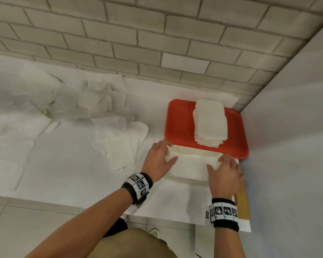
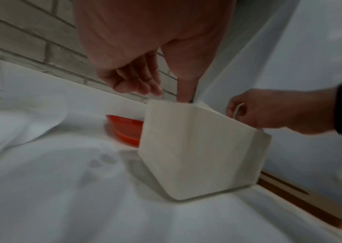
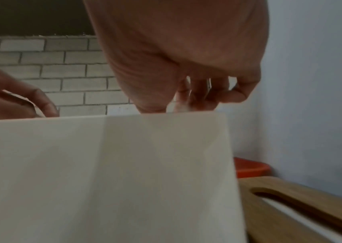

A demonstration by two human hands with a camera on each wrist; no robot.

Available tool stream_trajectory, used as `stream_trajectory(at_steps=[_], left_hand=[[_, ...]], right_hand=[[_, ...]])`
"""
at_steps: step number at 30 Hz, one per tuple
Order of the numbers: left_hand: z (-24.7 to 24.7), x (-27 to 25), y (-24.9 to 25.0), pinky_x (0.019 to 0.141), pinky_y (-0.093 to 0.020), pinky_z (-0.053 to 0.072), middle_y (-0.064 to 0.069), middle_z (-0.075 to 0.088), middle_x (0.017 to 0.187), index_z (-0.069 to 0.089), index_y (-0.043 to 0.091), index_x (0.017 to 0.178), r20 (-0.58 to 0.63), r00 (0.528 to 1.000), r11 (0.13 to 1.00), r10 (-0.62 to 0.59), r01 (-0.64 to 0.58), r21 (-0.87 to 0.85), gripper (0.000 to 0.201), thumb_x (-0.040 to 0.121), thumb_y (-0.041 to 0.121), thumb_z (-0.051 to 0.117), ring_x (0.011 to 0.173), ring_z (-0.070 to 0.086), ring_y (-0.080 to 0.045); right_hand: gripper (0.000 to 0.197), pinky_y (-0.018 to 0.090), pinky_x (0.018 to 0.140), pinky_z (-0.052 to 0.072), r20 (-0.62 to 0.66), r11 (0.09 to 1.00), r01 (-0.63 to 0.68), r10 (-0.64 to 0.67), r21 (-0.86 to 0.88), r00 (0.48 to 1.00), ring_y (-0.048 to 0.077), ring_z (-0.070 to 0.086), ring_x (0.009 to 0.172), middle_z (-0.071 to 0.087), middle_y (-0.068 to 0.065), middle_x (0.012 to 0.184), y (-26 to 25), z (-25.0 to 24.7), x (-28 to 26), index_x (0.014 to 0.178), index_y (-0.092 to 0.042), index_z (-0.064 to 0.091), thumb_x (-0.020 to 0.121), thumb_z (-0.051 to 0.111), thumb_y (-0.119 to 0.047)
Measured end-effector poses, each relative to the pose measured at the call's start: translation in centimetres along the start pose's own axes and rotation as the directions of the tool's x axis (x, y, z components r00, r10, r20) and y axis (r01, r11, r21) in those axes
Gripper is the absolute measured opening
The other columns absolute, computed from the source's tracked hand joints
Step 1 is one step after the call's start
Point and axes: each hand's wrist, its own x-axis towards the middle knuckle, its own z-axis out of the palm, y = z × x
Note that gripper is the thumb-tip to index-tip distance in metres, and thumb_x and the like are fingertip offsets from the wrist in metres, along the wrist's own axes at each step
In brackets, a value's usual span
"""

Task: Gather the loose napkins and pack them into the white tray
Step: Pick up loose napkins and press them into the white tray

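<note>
Between left hand (image 1: 159, 161) and right hand (image 1: 224, 174): white tray (image 1: 192, 167), near edge of orange tray (image 1: 179, 123), napkins inside. Fingers of both hands curled over tray's 2 short ends, gripping. Loose napkins (image 1: 117, 138) well left; napkin stack (image 1: 210, 121) on orange tray.

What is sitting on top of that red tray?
A neat stack of white napkins sits on the red tray. The white tray, held by both hands, covers its near edge, so anything there is hidden.
</note>
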Motion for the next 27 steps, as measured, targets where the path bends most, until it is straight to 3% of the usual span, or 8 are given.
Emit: stream_trajectory(at_steps=[4,8,11,14,17,23,25,27], left_hand=[[-5.9,1.8,-5.7,0.083,-0.037,0.050,0.006,0.056,0.096,0.061,0.018,0.112,-0.159,0.987,0.995,-0.003,0.020,0.101,0.021,0.095,0.019,0.074,0.093,0.051,-0.018],[-12.3,3.0,-13.3,0.088,-0.050,0.054,-0.005,0.061,0.112,0.063,0.014,0.112,-0.084,0.991,0.949,-0.105,0.125,0.288,0.037,0.085,0.029,0.085,0.104,0.056,-0.032],[-14.2,2.4,-16.8,0.092,-0.045,0.055,-0.006,0.057,0.118,0.060,0.016,0.119,-0.054,0.970,0.928,-0.235,0.241,0.285,0.048,0.085,0.039,0.085,0.105,0.060,-0.029],[-14.0,1.8,-18.1,0.093,-0.044,0.056,-0.013,0.055,0.123,0.054,0.013,0.129,-0.084,0.945,0.930,-0.315,0.325,0.171,0.049,0.091,0.027,0.080,0.096,0.066,-0.031],[-13.3,1.6,-17.5,0.081,-0.029,0.052,-0.008,0.059,0.121,0.052,0.016,0.129,-0.040,0.956,0.955,-0.291,0.293,0.046,0.037,0.097,0.016,0.071,0.087,0.067,-0.018],[-14.4,1.4,-17.9,0.071,-0.009,0.049,-0.004,0.059,0.120,0.055,0.016,0.124,0.016,0.974,0.974,-0.227,0.228,-0.002,0.024,0.103,0.015,0.065,0.088,0.067,-0.007],[-15.5,1.6,-18.4,0.075,-0.013,0.050,-0.005,0.061,0.120,0.057,0.015,0.121,0.005,0.974,0.974,-0.226,0.226,0.017,0.018,0.105,0.020,0.063,0.087,0.067,-0.009],[-16.8,1.8,-18.5,0.085,-0.030,0.057,-0.004,0.065,0.118,0.059,0.015,0.117,-0.013,0.967,0.967,-0.255,0.256,0.019,0.018,0.107,0.029,0.061,0.089,0.069,-0.013]], right_hand=[[0.029,0.043,0.072,0.048,-0.266,0.951,0.200,-0.135,0.236,0.954,0.031,0.058,0.084,0.063,0.006,0.092,-4.7,0.1,-2.3,0.101,-0.016,0.056,0.092,0.083,-0.023],[0.019,0.026,0.060,0.042,-0.002,0.847,0.228,-0.258,0.481,0.966,0.013,0.058,0.072,0.061,-0.006,0.083,-13.6,1.8,-5.3,0.100,-0.022,0.057,0.103,0.070,-0.036],[0.033,0.038,0.083,0.056,0.295,0.887,0.136,-0.287,0.441,0.911,0.023,0.069,0.099,0.072,0.001,0.105,-18.9,7.2,-6.0,0.114,-0.020,0.061,0.104,0.061,-0.051],[0.068,0.045,0.104,0.050,0.500,0.948,0.043,-0.204,0.315,0.842,0.034,0.057,0.132,0.063,0.013,0.139,-22.9,11.8,-6.3,0.141,-0.008,0.053,0.103,0.055,-0.064],[0.080,0.047,0.108,0.051,0.526,0.959,-0.005,-0.151,0.284,0.837,0.036,0.055,0.136,0.063,0.017,0.144,-25.4,14.0,-6.6,0.151,-0.004,0.043,0.100,0.063,-0.063],[0.052,0.046,0.104,0.050,0.493,0.939,0.043,-0.217,0.341,0.843,0.034,0.057,0.133,0.062,0.011,0.139,-26.3,12.5,-6.4,0.149,-0.014,0.046,0.108,0.062,-0.041],[0.051,0.037,0.098,0.048,0.470,0.895,0.060,-0.288,0.442,0.834,0.034,0.060,0.129,0.068,0.009,0.131,-25.3,10.9,-5.6,0.148,-0.014,0.050,0.106,0.066,-0.038],[0.057,0.031,0.102,0.046,0.425,0.837,0.052,-0.328,0.544,0.844,0.025,0.061,0.131,0.067,0.001,0.138,-24.3,8.1,-4.8,0.153,-0.017,0.051,0.104,0.071,-0.038]])
